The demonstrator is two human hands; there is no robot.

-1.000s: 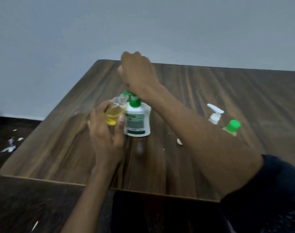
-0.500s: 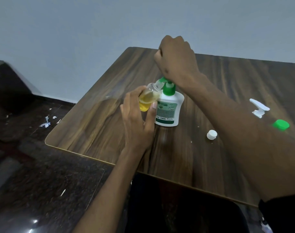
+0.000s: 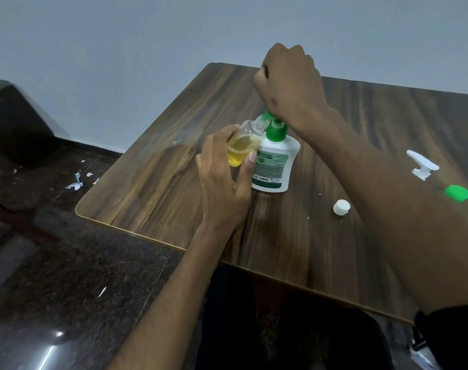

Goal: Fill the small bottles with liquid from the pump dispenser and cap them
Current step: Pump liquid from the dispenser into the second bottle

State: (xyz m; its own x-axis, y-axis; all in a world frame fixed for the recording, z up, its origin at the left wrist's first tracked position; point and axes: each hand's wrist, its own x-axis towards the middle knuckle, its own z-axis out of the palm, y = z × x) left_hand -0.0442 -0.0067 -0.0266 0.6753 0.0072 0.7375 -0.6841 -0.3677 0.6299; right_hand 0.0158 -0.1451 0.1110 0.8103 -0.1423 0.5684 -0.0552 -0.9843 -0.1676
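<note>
Frame centre: left hand gripping tilted bottle at body; light, slick, spillable. Right hand fisting, pressing dispenser pump.

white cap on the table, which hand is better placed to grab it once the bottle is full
Right. The right hand only presses the pump dispenser, and the white cap lies on its side; the left hand holds the small bottle.

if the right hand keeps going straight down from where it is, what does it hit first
The right hand is fisted directly over the green pump head of the white plastic dispenser bottle, so it would meet that first; contact may already exist, since the pump top is hidden beneath it.
</note>
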